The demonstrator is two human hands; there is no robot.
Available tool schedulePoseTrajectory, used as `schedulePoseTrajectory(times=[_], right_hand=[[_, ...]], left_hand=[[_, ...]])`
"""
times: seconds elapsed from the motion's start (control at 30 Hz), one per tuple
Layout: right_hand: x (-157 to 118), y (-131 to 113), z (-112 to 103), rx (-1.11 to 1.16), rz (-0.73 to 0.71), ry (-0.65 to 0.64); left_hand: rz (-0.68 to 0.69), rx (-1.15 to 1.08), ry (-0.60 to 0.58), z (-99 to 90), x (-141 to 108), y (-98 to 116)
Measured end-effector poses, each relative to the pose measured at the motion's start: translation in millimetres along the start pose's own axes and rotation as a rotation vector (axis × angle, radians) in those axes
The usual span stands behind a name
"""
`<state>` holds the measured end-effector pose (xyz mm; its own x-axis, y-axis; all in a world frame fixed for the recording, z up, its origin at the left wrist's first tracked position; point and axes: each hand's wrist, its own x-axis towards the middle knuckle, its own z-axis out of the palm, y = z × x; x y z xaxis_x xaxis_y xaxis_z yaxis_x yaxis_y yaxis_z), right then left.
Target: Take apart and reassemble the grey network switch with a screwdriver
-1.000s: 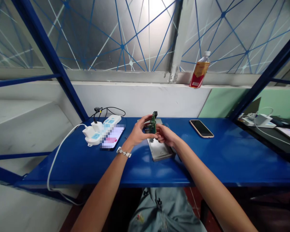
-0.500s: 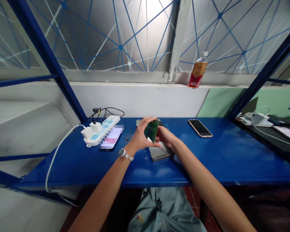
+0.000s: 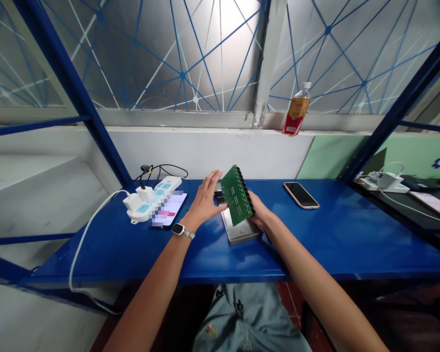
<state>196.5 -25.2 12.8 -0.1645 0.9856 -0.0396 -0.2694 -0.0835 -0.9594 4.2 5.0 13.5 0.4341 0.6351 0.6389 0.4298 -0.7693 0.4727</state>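
Note:
A green circuit board (image 3: 236, 196) with a row of black parts along its right edge is tilted up above the blue table. My right hand (image 3: 259, 209) grips it at its lower right edge, the fingers partly hidden behind it. To the left of the board, my left hand (image 3: 206, 199) is off it, with fingers spread and nothing in them. A grey metal case (image 3: 241, 233) lies on the table under the board, which covers part of it.
On the blue table (image 3: 344, 239) are a white power strip (image 3: 173, 182) with plugs and cables, a lit phone (image 3: 172, 208) at the left and a dark phone (image 3: 301, 194) at the right. A bottle (image 3: 297, 110) stands on the window ledge.
My left hand has let go of the board and moved left, its fingers opening. The board, held in my right hand, is turned so that more of its green face shows.

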Motion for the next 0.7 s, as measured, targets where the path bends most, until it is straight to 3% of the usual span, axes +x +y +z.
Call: schedulePoseTrajectory(times=[0.13,0.23,0.43,0.57,0.7], right_hand=[[1,3,3,0.018,-0.090,0.015],[0,9,7,-0.039,-0.127,0.000],[-5,19,19,-0.096,-0.168,-0.057],[-8,25,23,-0.117,-0.177,-0.056],[-10,26,24,-0.163,-0.204,-0.026]], left_hand=[[-0.201,-0.099,0.030,6.4,0,-21],[-0.326,-0.144,0.058,9.1,2,-18],[-0.301,-0.230,-0.005,14.9,2,2],[-0.299,-0.211,-0.020,19.8,0,1],[-0.349,-0.258,0.045,20.7,-1,-3]])
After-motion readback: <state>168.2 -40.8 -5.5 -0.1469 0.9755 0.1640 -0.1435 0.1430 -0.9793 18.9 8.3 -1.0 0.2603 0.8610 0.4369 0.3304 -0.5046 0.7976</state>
